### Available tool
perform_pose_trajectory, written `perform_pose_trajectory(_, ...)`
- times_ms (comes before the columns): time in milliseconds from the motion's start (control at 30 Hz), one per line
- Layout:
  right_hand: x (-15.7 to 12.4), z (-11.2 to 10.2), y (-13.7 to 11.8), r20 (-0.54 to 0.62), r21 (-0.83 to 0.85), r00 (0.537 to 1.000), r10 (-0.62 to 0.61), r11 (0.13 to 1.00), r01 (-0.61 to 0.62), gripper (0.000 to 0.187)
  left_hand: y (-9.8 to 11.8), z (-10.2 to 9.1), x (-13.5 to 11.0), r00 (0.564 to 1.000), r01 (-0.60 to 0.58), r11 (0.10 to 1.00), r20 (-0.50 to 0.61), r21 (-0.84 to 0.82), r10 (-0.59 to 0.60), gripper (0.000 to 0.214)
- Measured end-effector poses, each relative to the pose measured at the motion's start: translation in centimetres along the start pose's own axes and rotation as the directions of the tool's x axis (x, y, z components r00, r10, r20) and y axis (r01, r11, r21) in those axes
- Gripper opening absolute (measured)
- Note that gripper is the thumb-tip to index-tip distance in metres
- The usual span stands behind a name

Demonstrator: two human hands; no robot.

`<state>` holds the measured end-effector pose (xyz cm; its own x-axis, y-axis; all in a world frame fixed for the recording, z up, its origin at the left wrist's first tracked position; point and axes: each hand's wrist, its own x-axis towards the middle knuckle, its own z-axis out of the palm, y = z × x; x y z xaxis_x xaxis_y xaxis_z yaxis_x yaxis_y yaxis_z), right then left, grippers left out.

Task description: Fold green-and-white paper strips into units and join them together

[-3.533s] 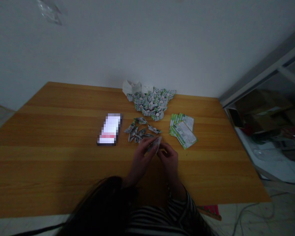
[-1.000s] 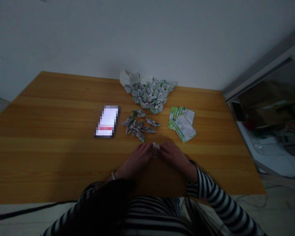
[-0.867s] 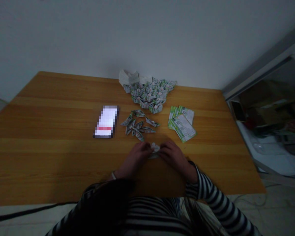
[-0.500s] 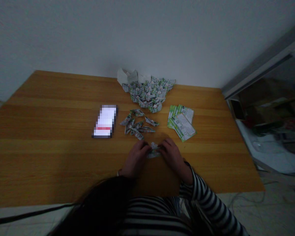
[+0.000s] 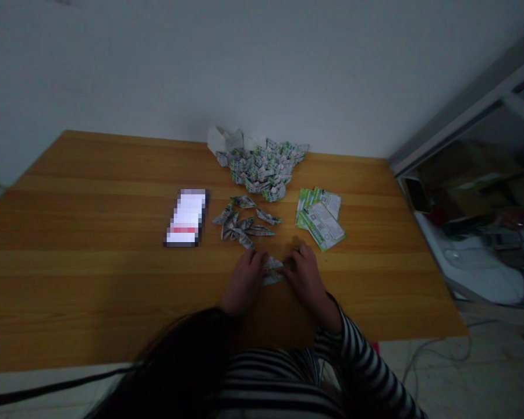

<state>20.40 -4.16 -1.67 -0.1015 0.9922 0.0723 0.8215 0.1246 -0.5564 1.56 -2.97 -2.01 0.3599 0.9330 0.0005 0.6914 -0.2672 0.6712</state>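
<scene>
Both hands are at the front-centre of the wooden tabletop (image 5: 113,291), close together, w/ a small folded paper piece (image 5: 273,272) between them, just in front of a loose group of pointed folded paper shapes (image 5: 242,224). The left hand (image 5: 244,283) and right hand (image 5: 306,285) are curled in, not spread, w/ the fingers at the piece's two ends. Can't tell whether they pinch it or only press it down, nor whether it's resting on the wood.

Working low over the tabletop looks right: the wood gives a firm backing, and even pressure from both sides should keep the folds crisp and square.

No clear container in view. At the back, a white paper item (image 5: 225,139) sits against a big heap of folded paper shapes (image 5: 262,171); can't tell if it's a bag or just sheets, and the shapes aren't clearly inside it. To the right, overlapping green-and-white printed cards (image 5: 319,218); to the left, a smartphone (image 5: 186,218), screen lit and blurred. A striped sleeve (image 5: 358,343) covers the right forearm.
</scene>
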Motion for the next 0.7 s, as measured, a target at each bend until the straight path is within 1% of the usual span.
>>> perform_pose_trajectory(67, -0.3, 0.3, 0.1, 0.004, 0.011, 1.0, -0.031, 0.999, 0.031, 0.013, 0.1, -0.1, 0.2, 0.999, -0.032, 0.999, 0.028, -0.043, 0.033, 0.032)
perform_pose_trajectory(167, -1.0, 1.0, 0.1, 0.005, 0.031, 0.998, -0.055, 0.998, 0.055, 0.009, 0.3, -0.2, 0.5, 0.994, -0.067, 0.995, 0.077, -0.073, 0.073, 0.025)
perform_pose_trajectory(233, -1.4, 1.4, 0.0, -0.024, 0.049, 0.999, -0.039, 0.998, 0.04, 0.01, 0.5, -0.3, 0.6, 0.996, -0.058, 0.996, 0.07, -0.066, 0.063, 0.024)
perform_pose_trajectory(333, -1.8, 1.5, -0.4, -0.086, 0.063, 0.996, 0.003, 0.998, 0.002, 0.021, 0.9, -0.4, 0.3, 0.997, -0.068, 0.996, 0.038, -0.06, 0.071, 0.024)
perform_pose_trajectory(400, -1.9, 1.5, -0.5, -0.1, 0.067, 0.995, 0.012, 0.998, -0.006, 0.021, 1.0, -0.3, 0.0, 0.996, -0.08, 0.994, 0.037, -0.079, 0.083, 0.024)
perform_pose_trajectory(467, -2.0, 1.4, -0.6, -0.111, 0.107, 0.994, 0.025, 0.994, -0.013, 0.016, 1.0, -0.3, -0.1, 0.996, -0.043, 0.989, 0.073, -0.139, 0.054, 0.022)
perform_pose_trajectory(533, -2.0, 1.3, -0.8, -0.134, 0.242, 0.988, 0.071, 0.97, -0.037, 0.015, 1.2, -0.3, -0.1, 0.994, 0.047, 0.967, 0.103, -0.25, -0.021, 0.023)
perform_pose_trajectory(567, -1.9, 1.3, -1.0, -0.147, 0.354, 0.982, 0.117, 0.933, -0.058, 0.016, 1.4, -0.5, 0.0, 0.993, 0.095, 0.939, 0.099, -0.331, -0.065, 0.025)
perform_pose_trajectory(600, -1.9, 1.2, -1.4, -0.149, 0.487, 0.973, 0.177, 0.87, -0.083, 0.016, 1.7, -0.6, 0.2, 0.99, 0.136, 0.893, 0.081, -0.429, -0.112, 0.029)
perform_pose_trajectory(633, -1.9, 1.2, -1.9, -0.135, 0.621, 0.961, 0.24, 0.776, -0.107, 0.017, 2.1, -0.8, 0.4, 0.987, 0.157, 0.828, 0.049, -0.539, -0.155, 0.033)
perform_pose_trajectory(700, -1.7, 1.2, -3.2, -0.067, 0.828, 0.939, 0.338, 0.543, -0.136, 0.022, 3.0, -1.2, 0.9, 0.966, 0.181, 0.638, 0.013, -0.748, -0.259, 0.037)
